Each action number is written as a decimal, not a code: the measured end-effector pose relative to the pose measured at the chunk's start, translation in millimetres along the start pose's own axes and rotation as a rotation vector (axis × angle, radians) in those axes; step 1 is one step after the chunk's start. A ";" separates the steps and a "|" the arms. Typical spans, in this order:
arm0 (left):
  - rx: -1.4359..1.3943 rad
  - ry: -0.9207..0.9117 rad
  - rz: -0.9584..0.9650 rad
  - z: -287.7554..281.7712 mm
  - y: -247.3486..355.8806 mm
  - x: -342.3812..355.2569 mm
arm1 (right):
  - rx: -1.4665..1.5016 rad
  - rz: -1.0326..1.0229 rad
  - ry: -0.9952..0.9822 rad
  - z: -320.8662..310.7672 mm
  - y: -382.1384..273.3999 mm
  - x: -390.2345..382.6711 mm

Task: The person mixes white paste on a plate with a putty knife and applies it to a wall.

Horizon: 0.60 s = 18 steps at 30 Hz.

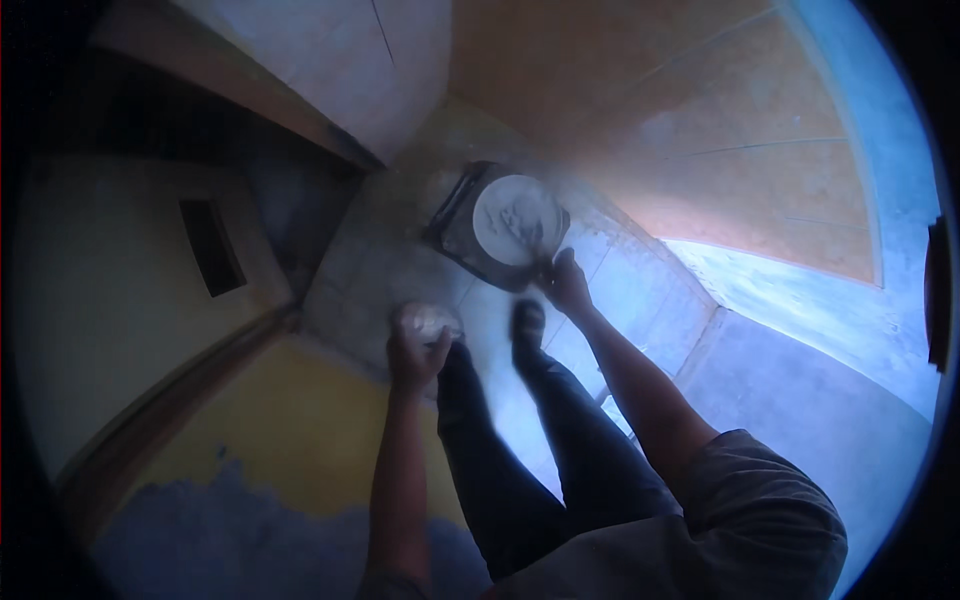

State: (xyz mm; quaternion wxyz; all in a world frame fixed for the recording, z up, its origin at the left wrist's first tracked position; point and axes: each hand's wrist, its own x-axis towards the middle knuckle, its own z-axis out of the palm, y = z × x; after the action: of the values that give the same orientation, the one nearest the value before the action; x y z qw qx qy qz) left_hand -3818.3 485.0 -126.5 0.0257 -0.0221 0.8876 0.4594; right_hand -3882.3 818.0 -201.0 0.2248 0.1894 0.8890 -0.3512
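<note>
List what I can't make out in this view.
All in the head view:
Pale thing in the left hand: kind unclear, blurred and partly covered by the hand.
Whether the right hand grips anything: lost in shadow beside the pale disc.
Streaks on the disc: too blurred.
Dark thing, far right: cut off by the edge.

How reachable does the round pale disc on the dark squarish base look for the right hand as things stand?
Probably yes: the right hand is at the lower right edge of the round pale disc, with nothing visible blocking it. Blur hides whether the fingers touch it.
</note>
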 end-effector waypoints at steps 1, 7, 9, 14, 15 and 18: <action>0.009 -0.008 0.003 31.2 6.3 3.5 | 0.098 0.051 -0.117 -10.4 15.7 11.3; -0.142 -0.057 0.055 154.0 22.6 12.8 | 0.069 -0.413 0.190 -13.8 101.8 36.3; -0.132 -0.092 0.017 156.4 17.6 24.7 | 0.027 -0.475 0.210 -17.7 80.7 36.4; -0.102 -0.172 0.015 182.9 11.5 59.5 | 0.147 -0.314 0.056 -40.1 89.8 62.5; -0.079 -0.185 0.013 188.4 10.7 63.0 | 0.166 -0.315 0.045 -44.8 96.4 66.0; -0.029 -0.221 0.003 189.1 6.2 70.6 | 0.458 0.001 -0.178 -56.8 96.6 68.5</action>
State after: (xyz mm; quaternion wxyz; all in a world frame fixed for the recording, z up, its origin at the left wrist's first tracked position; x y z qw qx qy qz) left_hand -3884.3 641.9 -235.1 0.1225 0.0297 0.8727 0.4717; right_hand -3906.4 936.4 -252.4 0.2535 0.2041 0.7627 -0.5589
